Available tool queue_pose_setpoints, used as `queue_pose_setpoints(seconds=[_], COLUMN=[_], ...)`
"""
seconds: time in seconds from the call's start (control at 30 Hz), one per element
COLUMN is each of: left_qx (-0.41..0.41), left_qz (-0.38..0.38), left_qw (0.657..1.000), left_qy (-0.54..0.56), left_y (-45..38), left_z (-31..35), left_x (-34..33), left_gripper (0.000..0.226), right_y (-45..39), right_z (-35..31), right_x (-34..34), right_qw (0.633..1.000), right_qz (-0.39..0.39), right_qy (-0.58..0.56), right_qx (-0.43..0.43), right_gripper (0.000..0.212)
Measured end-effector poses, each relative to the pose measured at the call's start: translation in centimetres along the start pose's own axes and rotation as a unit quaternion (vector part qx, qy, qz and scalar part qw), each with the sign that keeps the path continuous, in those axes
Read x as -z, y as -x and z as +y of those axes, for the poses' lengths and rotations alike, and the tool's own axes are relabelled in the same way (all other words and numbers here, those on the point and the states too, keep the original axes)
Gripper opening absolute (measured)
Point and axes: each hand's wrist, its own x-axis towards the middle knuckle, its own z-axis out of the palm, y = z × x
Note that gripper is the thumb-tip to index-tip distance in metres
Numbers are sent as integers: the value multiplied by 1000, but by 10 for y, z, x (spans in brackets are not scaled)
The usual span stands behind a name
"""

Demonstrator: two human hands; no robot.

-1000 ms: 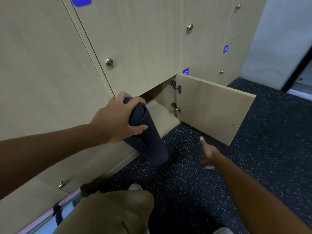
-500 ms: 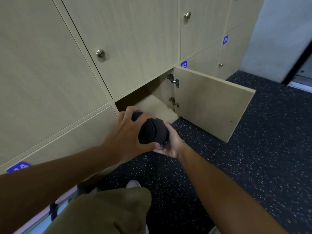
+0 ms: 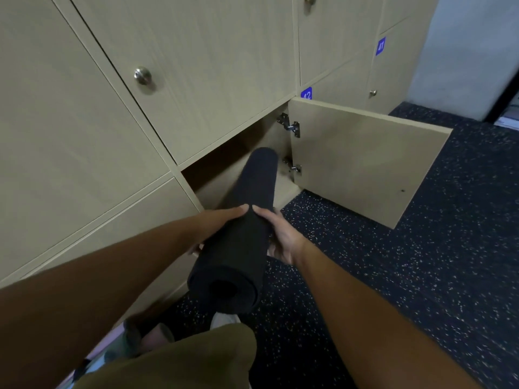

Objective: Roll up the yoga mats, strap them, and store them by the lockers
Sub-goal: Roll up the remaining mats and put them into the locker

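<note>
Across the upper half of the frame I see the beige lockers (image 3: 196,80), one low door (image 3: 362,161) swung out at centre right over the dark speckled floor (image 3: 421,276). At mid-frame I have the rolled black yoga mat (image 3: 244,226) pointing away, its far end inside the open compartment (image 3: 224,175) and its near end towards the camera. My left hand (image 3: 222,223) wraps its fingers around the roll from the left, and my right hand (image 3: 280,234) clasps it from the right, thumbs nearly touching on top. At lower left another rolled mat (image 3: 134,341) lies by my knee.
</note>
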Motion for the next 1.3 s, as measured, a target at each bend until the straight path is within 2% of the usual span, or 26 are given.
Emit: queue_pose_setpoints(seconds=[0.1, 0.2, 0.33, 0.4, 0.47, 0.53, 0.63, 0.67, 0.7, 0.77, 0.9, 1.0, 1.1, 1.3], left_qx=[1, -5, -2, -4, 1, 11, 12, -4, -27, -58, -92, -105, -113, -97], left_qz=[-40, -37, -9, 4, 20, 44, 110, 132, 155, 197, 267, 300, 310, 296], left_qw=[996, 992, 987, 986, 987, 987, 979, 976, 972, 965, 953, 943, 940, 939], left_qy=[78, 121, 161, 169, 159, 155, 171, 173, 176, 162, 113, 102, 92, 148], left_y=[-26, -50, -76, -90, -105, -121, -152, -161, -170, -188, -223, -249, -274, -321], left_z=[4, 11, 30, 37, 41, 44, 43, 43, 43, 45, 46, 47, 54, 67], left_x=[-7, -8, -6, -9, -14, -16, -10, -9, -7, -3, 14, 29, 44, 66], left_gripper=[87, 90, 60, 56, 60, 67, 101, 101, 89, 88, 107, 101, 98, 94], right_y=[-15, -32, -49, -57, -61, -62, -66, -69, -72, -78, -90, -106, -123, -148], right_z=[-5, -15, -35, -41, -46, -50, -50, -48, -47, -46, -44, -35, -26, -7], right_x=[8, 16, 29, 37, 45, 55, 75, 83, 91, 101, 106, 104, 103, 110], right_qw=[999, 995, 989, 987, 979, 962, 937, 923, 909, 892, 880, 857, 843, 841], right_qz=[-7, 1, -17, -7, 17, 44, 94, 119, 142, 171, 165, 155, 141, 130], right_qy=[49, 96, 142, 155, 199, 268, 337, 365, 393, 418, 445, 491, 517, 519], right_qx=[5, 11, 28, 33, 38, 31, 8, 1, -3, -4, -2, -23, -49, -84], right_gripper=[86, 105, 76, 69, 65, 71, 69, 71, 74, 75, 55, 60, 64, 63])
